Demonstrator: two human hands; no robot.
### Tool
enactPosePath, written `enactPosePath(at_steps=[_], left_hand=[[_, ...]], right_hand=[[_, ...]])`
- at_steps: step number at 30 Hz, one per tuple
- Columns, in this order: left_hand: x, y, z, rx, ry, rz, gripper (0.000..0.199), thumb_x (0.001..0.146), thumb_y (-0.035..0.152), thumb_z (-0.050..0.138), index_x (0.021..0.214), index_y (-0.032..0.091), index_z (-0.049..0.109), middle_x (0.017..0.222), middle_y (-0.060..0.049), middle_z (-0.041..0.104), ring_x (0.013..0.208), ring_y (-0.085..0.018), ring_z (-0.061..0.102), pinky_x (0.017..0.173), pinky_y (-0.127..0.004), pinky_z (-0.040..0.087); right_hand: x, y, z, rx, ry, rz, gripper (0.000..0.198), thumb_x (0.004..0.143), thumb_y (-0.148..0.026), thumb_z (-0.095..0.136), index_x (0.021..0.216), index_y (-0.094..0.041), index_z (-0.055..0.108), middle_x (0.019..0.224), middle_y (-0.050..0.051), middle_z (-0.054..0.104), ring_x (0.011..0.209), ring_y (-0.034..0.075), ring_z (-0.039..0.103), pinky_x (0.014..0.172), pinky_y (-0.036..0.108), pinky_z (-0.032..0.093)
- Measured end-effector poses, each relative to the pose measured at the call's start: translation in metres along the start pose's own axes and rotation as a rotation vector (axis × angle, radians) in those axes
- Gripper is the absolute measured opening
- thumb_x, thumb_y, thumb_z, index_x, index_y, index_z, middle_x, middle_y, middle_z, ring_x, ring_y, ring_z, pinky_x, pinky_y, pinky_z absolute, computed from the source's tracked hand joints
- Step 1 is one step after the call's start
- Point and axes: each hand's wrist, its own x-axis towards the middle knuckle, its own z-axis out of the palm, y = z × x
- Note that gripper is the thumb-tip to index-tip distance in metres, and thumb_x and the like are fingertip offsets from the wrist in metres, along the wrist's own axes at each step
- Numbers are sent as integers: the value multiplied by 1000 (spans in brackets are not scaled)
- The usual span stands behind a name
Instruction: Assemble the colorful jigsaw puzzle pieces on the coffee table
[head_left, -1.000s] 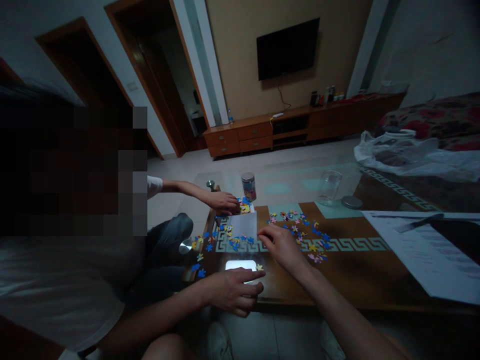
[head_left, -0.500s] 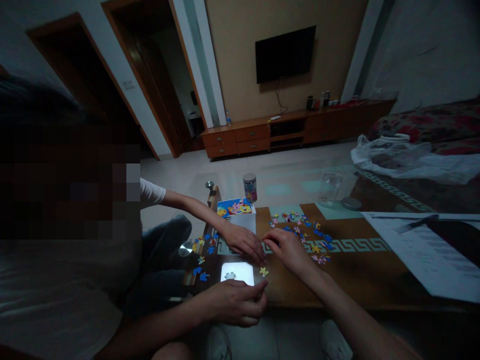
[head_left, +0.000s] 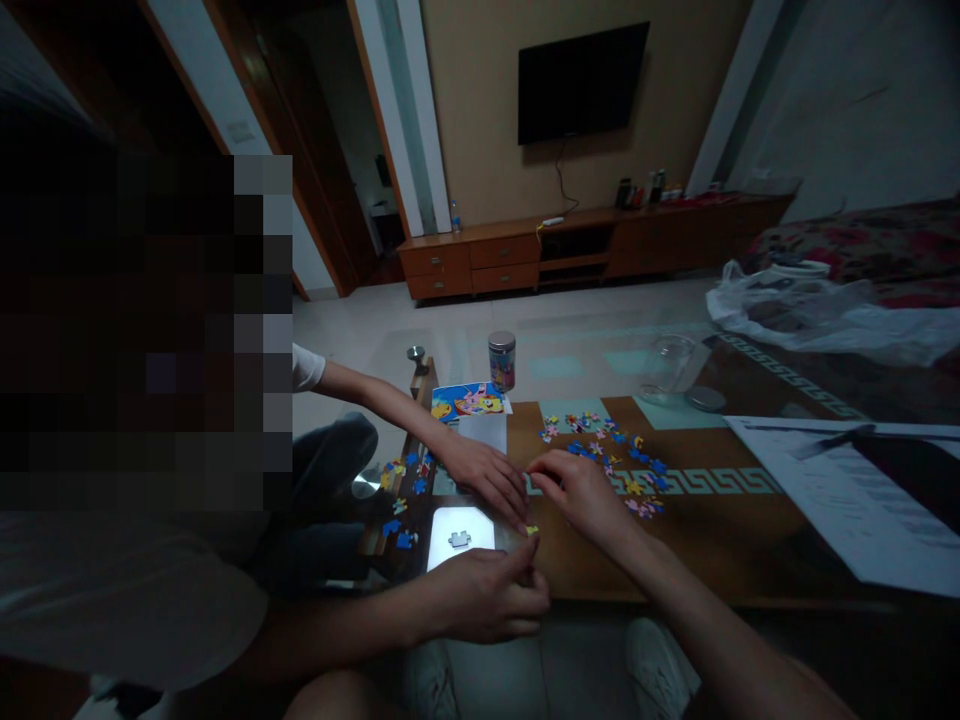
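My right hand (head_left: pixel 581 492) reaches in from the lower right over the glass-topped table. Its thumb and forefinger are pinched together; whatever is between them is too small to make out. Its fingertips are close beside a co-worker's hand (head_left: pixel 487 478), which hangs palm down. Lower in the view, another hand (head_left: pixel 491 595), on an arm coming from the co-worker's side, has curled fingers. A yellow puzzle piece (head_left: pixel 532 531) shows partly between those two hands. A grey puzzle piece (head_left: pixel 459 539) lies on a bright white square (head_left: pixel 442 525). My left hand is outside the view.
Loose puzzle pieces (head_left: pixel 634 487) are spread beyond my right hand, with more pieces (head_left: pixel 405 540) at the left edge. A picture card (head_left: pixel 471 402), a lidded tin (head_left: pixel 502 362), a clear jar (head_left: pixel 670 365) and papers (head_left: pixel 847 500) are also on the table.
The view has tilted slightly. The lower curled hand has moved up and right, now covering more of the yellow puzzle piece. My right hand keeps its pinch, almost in place.
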Motion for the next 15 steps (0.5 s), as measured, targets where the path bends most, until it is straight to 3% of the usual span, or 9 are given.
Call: enactPosePath(at_steps=[3,6,9,12,15], left_hand=[[-15,-1,0,199,63,98,21,89,13,41,92,22,59,106,-1,56,99,-20,56,98,-36,43],[-23,-1,0,288,125,137,22,82,7,50,93,24,60,107,-1,55,101,-22,55,93,-35,46],[-15,1,-2,150,124,150,20,87,12,46,81,23,62,91,-1,58,97,-21,54,105,-44,36],[-1,3,-4,-8,101,141,33,92,17,38,69,22,62,71,1,55,88,-18,52,114,-49,19],[8,5,-5,-89,91,21,27,91,19,41,73,19,61,73,1,56,87,-16,53,115,-44,16]], right_hand=[[0,1,1,6,2,-1,18,83,-14,51,78,-18,68,79,5,68,74,18,61,70,28,45],[-1,3,1,19,4,-5,18,82,-14,51,78,-18,68,79,4,68,74,18,61,70,28,45],[-2,5,0,24,6,-16,18,82,-13,51,78,-18,68,79,4,68,74,17,61,71,28,45],[-3,4,-1,18,2,-7,18,82,-13,51,79,-18,68,79,5,68,75,18,61,71,28,45],[-4,2,-1,19,-1,8,18,83,-15,51,78,-18,68,78,5,68,75,18,61,71,29,45]])
